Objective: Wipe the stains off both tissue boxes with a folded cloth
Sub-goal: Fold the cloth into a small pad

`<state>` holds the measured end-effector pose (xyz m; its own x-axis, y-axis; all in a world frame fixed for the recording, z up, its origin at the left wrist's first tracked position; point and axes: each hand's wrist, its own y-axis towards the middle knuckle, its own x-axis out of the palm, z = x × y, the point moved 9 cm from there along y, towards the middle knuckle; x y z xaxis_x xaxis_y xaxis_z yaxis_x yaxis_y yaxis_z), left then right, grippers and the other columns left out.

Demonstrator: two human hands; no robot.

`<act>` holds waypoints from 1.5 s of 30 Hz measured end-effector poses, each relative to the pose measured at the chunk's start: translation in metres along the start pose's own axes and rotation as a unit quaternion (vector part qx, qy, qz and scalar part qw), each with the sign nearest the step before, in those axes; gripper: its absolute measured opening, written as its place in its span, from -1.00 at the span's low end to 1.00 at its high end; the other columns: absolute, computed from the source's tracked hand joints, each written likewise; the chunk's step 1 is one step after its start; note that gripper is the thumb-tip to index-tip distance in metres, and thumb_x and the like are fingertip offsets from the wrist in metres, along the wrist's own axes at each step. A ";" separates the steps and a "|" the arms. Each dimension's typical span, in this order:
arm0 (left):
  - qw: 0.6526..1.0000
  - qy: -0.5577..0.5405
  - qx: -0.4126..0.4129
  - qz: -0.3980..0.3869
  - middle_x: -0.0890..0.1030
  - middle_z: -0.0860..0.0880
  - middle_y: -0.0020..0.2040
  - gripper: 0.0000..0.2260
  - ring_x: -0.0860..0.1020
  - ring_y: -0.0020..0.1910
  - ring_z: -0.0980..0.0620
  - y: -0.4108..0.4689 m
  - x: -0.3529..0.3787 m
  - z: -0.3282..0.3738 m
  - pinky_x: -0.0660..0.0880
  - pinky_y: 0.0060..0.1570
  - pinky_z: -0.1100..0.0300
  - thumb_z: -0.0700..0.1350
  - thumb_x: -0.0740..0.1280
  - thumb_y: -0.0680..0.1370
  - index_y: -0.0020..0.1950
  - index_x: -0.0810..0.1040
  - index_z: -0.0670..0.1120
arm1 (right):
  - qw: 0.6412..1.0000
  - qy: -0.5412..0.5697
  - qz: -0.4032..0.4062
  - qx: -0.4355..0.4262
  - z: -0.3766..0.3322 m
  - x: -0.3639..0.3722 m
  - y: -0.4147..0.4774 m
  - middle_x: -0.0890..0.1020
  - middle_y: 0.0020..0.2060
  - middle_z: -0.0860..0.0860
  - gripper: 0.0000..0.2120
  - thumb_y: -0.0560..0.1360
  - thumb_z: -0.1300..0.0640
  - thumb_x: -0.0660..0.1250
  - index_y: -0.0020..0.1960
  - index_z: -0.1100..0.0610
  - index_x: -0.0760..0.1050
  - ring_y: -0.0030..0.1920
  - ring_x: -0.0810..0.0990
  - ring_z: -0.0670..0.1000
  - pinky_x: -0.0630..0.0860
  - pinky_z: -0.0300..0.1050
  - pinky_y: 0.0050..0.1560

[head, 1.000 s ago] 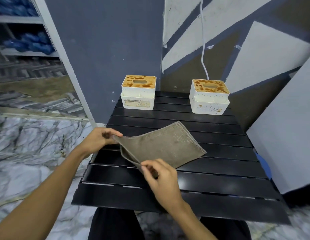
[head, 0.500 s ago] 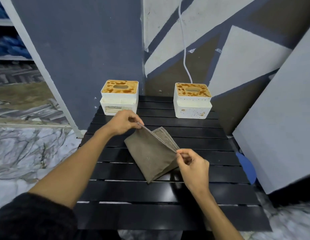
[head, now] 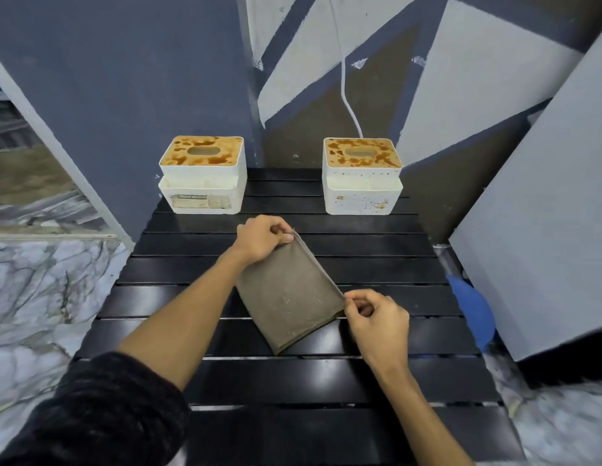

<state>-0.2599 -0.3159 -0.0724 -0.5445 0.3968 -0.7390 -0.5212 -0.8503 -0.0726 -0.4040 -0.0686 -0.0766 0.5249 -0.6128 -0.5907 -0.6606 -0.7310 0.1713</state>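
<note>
The cloth (head: 289,297) is the centre of it: a grey-brown cloth, folded over, stretched along its top edge between two pinches, its lowest corner down at the black slatted table (head: 293,381). The left hand (head: 259,242) grips the cloth's far corner, fingers curled round the edge. The right hand (head: 377,317) nips the cloth's near right corner between thumb and fingertips. So both hands are busy holding cloth, nothing else.

Beyond the cloth and well apart from it stand the two white boxes. The left tissue box (head: 202,176) is beyond it to the left, the right tissue box (head: 362,178) beyond it to the right. Both lids are blotched orange-brown, and the right one has specks on its front too.

By my reading this is the folding step, nearly finished, and no wiping has begun. Next, I'd say, one hand needs to gather the pad firmly and reach past it to a lid, with the other free to steady that box against sliding.
</note>
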 end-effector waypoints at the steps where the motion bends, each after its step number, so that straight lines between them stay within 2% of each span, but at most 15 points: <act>1: 1.000 -0.002 -0.005 0.006 0.66 0.13 -0.09 -0.95 0.57 0.08 0.05 0.000 0.000 0.000 0.29 0.36 -0.13 0.03 0.44 0.56 -0.09 0.64 0.17 | 1.000 -0.005 0.001 -0.003 -0.001 0.001 0.000 0.59 -0.38 -0.18 -0.93 0.44 0.14 0.44 -0.16 -0.02 0.67 -0.24 0.55 -0.16 0.43 -0.40 -0.21; 5: 0.999 0.007 -0.010 0.044 0.62 0.16 -0.15 -0.96 0.57 0.03 0.11 -0.004 0.005 0.002 0.20 0.16 0.08 0.03 0.47 0.54 -0.04 0.65 0.14 | 1.000 -0.019 -0.004 -0.001 -0.001 0.005 0.003 0.52 -0.23 -0.15 -0.91 0.42 0.15 0.45 -0.15 -0.03 0.64 -0.29 0.52 -0.15 0.50 -0.21 -0.20; 8: 0.996 -0.044 -0.004 0.077 0.62 0.14 -0.16 -0.88 0.56 -0.06 0.15 -0.008 0.005 -0.001 0.34 0.16 0.13 -0.01 0.52 0.49 -0.02 0.64 0.11 | 0.999 -0.030 -0.016 0.004 0.003 0.005 0.005 0.48 -0.12 -0.13 -0.82 0.43 0.13 0.46 0.02 -0.05 0.61 -0.33 0.49 -0.16 0.46 -0.24 -0.16; 10: 0.987 -0.109 0.013 0.114 0.64 0.06 -0.08 -0.83 0.55 -0.08 0.18 -0.015 -0.004 -0.001 0.48 0.09 0.31 -0.08 0.55 0.47 0.03 0.65 0.05 | 0.999 -0.022 -0.015 -0.026 0.000 0.002 0.004 0.51 -0.11 -0.15 -0.76 0.44 0.14 0.46 0.08 -0.06 0.61 -0.34 0.50 -0.13 0.42 -0.32 -0.18; 12: 0.972 -0.151 0.036 0.176 0.65 0.01 -0.03 -0.83 0.56 -0.07 0.18 -0.031 -0.021 0.002 0.49 0.00 0.43 -0.15 0.53 0.48 0.02 0.65 0.04 | 0.996 -0.019 -0.031 -0.076 -0.006 0.003 0.003 0.53 -0.12 -0.19 -0.74 0.47 0.17 0.44 0.11 -0.09 0.62 -0.25 0.51 -0.17 0.39 -0.44 -0.20; 15: 0.959 -0.170 0.066 0.219 0.66 0.04 -0.07 -0.83 0.59 -0.08 0.15 -0.070 -0.034 0.006 0.51 0.01 0.32 -0.21 0.50 0.50 -0.05 0.65 0.07 | 0.984 -0.035 -0.099 -0.146 -0.008 0.013 0.001 0.54 -0.05 -0.20 -0.74 0.48 0.16 0.44 0.13 -0.08 0.64 -0.11 0.54 -0.18 0.49 -0.37 -0.08; 18: 0.974 -0.119 0.100 0.162 0.64 0.13 -0.14 -0.81 0.58 -0.13 0.13 -0.120 -0.020 0.004 0.46 -0.04 0.33 -0.21 0.50 0.50 -0.08 0.66 0.10 | 0.970 -0.045 -0.164 -0.175 -0.005 0.019 0.002 0.52 0.00 -0.21 -0.72 0.47 0.11 0.46 0.17 -0.05 0.63 0.02 0.51 -0.20 0.47 -0.32 0.02; 21: 0.985 -0.056 0.120 0.106 0.58 0.19 -0.19 -0.93 0.54 -0.14 0.13 -0.171 0.006 0.000 0.42 -0.06 0.34 0.03 0.49 0.47 -0.07 0.69 0.11 | 0.958 -0.049 -0.204 -0.197 -0.009 0.020 0.007 0.51 -0.01 -0.18 -0.73 0.48 0.10 0.45 0.18 -0.02 0.63 -0.09 0.48 -0.30 0.36 -0.49 -0.06; 22: 0.987 -0.043 0.119 0.100 0.56 0.22 -0.19 -0.85 0.53 -0.12 0.15 -0.183 0.013 -0.002 0.41 -0.03 0.33 0.13 0.44 0.45 -0.07 0.70 0.12 | 0.955 -0.054 -0.209 -0.205 -0.010 0.019 0.009 0.51 -0.02 -0.17 -0.74 0.48 0.10 0.45 0.16 -0.01 0.63 -0.12 0.48 -0.30 0.34 -0.51 -0.07; 26: 0.983 0.006 0.135 0.127 0.56 0.18 -0.10 -0.74 0.51 -0.06 0.15 -0.209 0.025 -0.003 0.40 0.07 0.27 0.20 0.44 0.42 -0.04 0.73 0.07 | 0.946 -0.090 -0.183 -0.253 -0.014 0.020 0.009 0.54 -0.08 -0.12 -0.81 0.50 0.08 0.43 0.10 0.04 0.67 -0.17 0.51 -0.22 0.35 -0.50 -0.01; 30: 0.973 0.062 0.162 0.152 0.57 0.09 -0.10 -0.87 0.56 -0.10 0.07 -0.215 0.027 0.005 0.52 0.01 0.16 -0.01 0.52 0.47 -0.03 0.75 -0.01 | 0.932 -0.132 -0.143 -0.304 -0.024 0.020 0.004 0.60 -0.11 0.01 -0.87 0.50 0.14 0.42 0.04 0.09 0.67 -0.16 0.63 0.04 0.59 -0.12 -0.04; 32: 0.965 0.094 0.188 0.159 0.58 0.05 -0.11 -0.90 0.58 -0.12 0.02 -0.219 0.028 0.012 0.57 -0.06 0.10 -0.07 0.48 0.51 -0.03 0.74 -0.05 | 0.924 -0.154 -0.137 -0.321 -0.028 0.019 0.002 0.61 -0.13 0.03 -0.89 0.50 0.15 0.42 0.02 0.10 0.66 -0.17 0.64 0.08 0.61 -0.04 -0.09; 38: 0.956 0.128 0.211 0.159 0.55 0.00 -0.06 -0.98 0.56 -0.16 -0.01 -0.234 0.022 0.015 0.59 -0.10 0.06 -0.19 0.44 0.56 -0.02 0.66 -0.10 | 0.910 -0.209 -0.115 -0.340 -0.036 0.002 -0.026 0.49 -0.03 -0.03 -0.93 0.53 0.08 0.37 -0.01 0.05 0.59 -0.15 0.53 0.05 0.50 -0.07 -0.16; 41: 0.966 0.102 0.179 0.156 0.48 0.05 -0.06 -0.91 0.49 -0.19 0.05 -0.248 0.016 0.008 0.50 -0.16 0.19 -0.09 0.33 0.64 0.01 0.60 -0.07 | 0.916 -0.180 -0.109 -0.340 -0.038 -0.003 -0.055 0.49 0.10 -0.03 -0.87 0.58 0.07 0.27 -0.01 0.09 0.55 -0.07 0.55 0.00 0.56 -0.10 -0.14; 45: 0.973 0.106 0.138 0.150 0.52 0.07 -0.14 -0.79 0.53 -0.25 0.01 -0.259 0.010 -0.001 0.54 -0.24 0.06 0.05 0.16 0.67 0.05 0.55 0.01 | 0.927 -0.107 -0.116 -0.340 -0.041 -0.010 -0.080 0.59 -0.04 -0.05 -0.76 0.62 0.03 0.16 0.04 0.12 0.55 -0.07 0.58 -0.11 0.55 -0.22 0.00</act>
<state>-0.1300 -0.0918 -0.0617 -0.5660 0.0404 -0.8234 -0.5334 -0.7795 0.3285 -0.3338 -0.0166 -0.0521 0.4435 -0.3947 -0.8047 -0.0133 -0.9006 0.4344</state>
